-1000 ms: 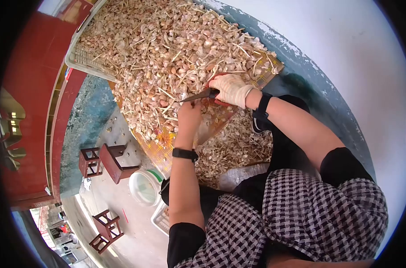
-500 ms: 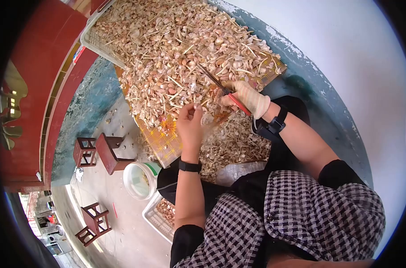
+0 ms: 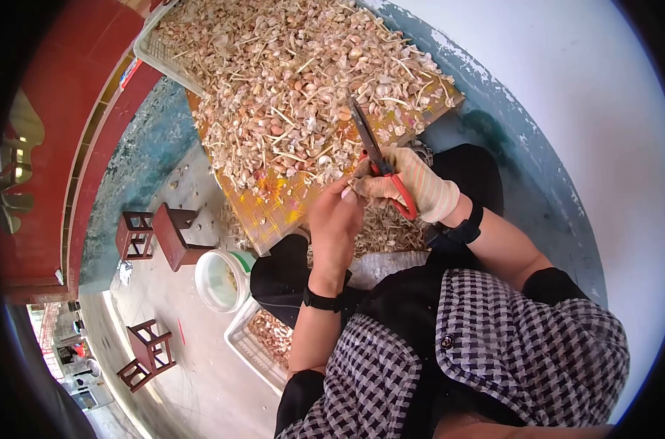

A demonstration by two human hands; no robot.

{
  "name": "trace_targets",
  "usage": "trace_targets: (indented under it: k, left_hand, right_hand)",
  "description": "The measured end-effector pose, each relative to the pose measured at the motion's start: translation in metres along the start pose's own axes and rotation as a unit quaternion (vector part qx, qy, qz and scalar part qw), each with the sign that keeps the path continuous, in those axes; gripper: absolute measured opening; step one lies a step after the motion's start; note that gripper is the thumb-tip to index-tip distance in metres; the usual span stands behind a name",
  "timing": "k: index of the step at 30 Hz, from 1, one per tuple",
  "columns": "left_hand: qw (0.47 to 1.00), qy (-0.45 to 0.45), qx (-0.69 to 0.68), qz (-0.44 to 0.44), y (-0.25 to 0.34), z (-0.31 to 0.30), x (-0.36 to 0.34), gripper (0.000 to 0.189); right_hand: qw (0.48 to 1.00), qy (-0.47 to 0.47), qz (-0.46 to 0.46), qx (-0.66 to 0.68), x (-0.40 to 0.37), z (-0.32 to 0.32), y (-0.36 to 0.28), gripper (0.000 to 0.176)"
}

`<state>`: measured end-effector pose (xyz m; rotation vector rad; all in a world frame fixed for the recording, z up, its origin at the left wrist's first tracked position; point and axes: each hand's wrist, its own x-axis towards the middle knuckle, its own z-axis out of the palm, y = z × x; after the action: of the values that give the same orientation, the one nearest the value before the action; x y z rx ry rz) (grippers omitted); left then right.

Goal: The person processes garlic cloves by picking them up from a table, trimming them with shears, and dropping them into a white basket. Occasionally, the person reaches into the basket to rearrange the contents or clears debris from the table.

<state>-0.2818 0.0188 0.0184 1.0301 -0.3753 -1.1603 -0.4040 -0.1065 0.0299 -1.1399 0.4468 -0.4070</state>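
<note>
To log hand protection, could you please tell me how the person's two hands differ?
The right hand wears a light knit glove; the left hand is bare. The right hand grips red-handled scissors, while the left hand holds no tool. Both wear black wristbands and meet beside the garlic pile.

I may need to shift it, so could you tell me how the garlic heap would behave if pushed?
The garlic heap looks loose, so it would probably scatter rather than move together. Its rounded pieces may roll off the board; its dry, strawy look suggests little weight.
</note>
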Motion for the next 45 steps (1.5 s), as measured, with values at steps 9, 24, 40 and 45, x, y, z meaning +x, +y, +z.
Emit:
trace_targets:
  k: [9, 24, 40, 45]
  left_hand:
    - [0.983, 0.047, 0.176, 0.011, 0.003, -0.007, 0.003, 0.019]
    - [0.945, 0.004, 0.327, -0.015, 0.012, -0.019, 0.002, 0.018]
    - [0.979, 0.108, -0.135, -0.110, -0.031, -0.077, 0.052, 0.022]
    - [0.974, 0.110, -0.164, -0.114, -0.028, -0.088, 0.050, 0.021]
  right_hand:
    - [0.931, 0.015, -0.063, -0.358, -0.007, -0.009, -0.008, 0.035]
    - [0.744, -0.059, -0.076, -0.661, -0.035, -0.045, -0.015, 0.037]
    - [0.748, 0.131, -0.047, -0.649, 0.136, -0.077, 0.002, 0.031]
    - [0.677, 0.088, -0.129, -0.720, 0.158, -0.065, 0.031, 0.032]
